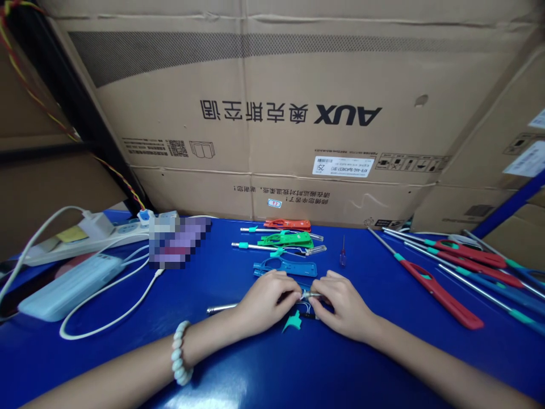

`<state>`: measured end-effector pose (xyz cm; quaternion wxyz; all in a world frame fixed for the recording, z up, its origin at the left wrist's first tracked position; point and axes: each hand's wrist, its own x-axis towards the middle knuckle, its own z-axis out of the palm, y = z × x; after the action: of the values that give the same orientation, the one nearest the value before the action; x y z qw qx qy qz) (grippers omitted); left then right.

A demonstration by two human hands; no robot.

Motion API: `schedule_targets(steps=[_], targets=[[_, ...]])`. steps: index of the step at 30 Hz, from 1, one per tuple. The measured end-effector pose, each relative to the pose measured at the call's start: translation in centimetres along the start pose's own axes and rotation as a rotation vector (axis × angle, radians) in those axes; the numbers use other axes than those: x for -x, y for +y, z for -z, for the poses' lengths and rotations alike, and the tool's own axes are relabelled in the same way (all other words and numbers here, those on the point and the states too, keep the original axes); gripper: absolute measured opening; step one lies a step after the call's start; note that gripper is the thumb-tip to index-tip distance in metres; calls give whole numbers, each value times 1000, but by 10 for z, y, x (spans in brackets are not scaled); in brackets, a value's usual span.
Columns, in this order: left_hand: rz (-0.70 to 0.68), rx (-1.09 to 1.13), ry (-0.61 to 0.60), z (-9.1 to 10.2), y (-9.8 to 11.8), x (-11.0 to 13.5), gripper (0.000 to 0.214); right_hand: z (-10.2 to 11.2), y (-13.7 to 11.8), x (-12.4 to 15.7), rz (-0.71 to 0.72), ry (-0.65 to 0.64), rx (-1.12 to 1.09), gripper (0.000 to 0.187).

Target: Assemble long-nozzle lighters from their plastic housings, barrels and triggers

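My left hand (270, 295) and my right hand (347, 304) are close together over the blue table (264, 369), fingertips pinched on a small metal-tipped lighter part (313, 295) between them. Its ends are hidden by the fingers. Just below lie a teal lighter trigger (293, 322) and a black piece with thin white wires (310, 316). A metal lighter tube (221, 308) sticks out past my left wrist. Right behind the hands rests a blue lighter shell (293, 267).
Farther back lie green lighter shells (293, 239), orange-red shells (289, 224) and a small screwdriver (343, 254). Several long lighters, one a red lighter (443, 295), lie at right. A power bank (70, 287) with a white cable and a power strip (128, 228) occupy the left. A large cardboard box (272, 74) stands behind.
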<state>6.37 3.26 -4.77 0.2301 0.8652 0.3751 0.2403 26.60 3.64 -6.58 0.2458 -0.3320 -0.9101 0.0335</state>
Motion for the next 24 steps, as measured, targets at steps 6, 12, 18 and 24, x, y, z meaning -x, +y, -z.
schedule_targets(steps=[6, 12, 18, 24], targets=[[11, 166, 3, 17, -4, -7, 17, 3, -3, -1, -21, 126, 53, 18], [12, 50, 46, 46, -10, -4, 15, 3, -2, 0, -12, 114, 18, 19], [-52, -261, -20, 52, -35, 20, 18, 5, -3, -1, 54, 24, -11, 18], [-60, -266, -51, 46, -31, 27, 19, 10, -5, -3, 31, -64, -75, 13]])
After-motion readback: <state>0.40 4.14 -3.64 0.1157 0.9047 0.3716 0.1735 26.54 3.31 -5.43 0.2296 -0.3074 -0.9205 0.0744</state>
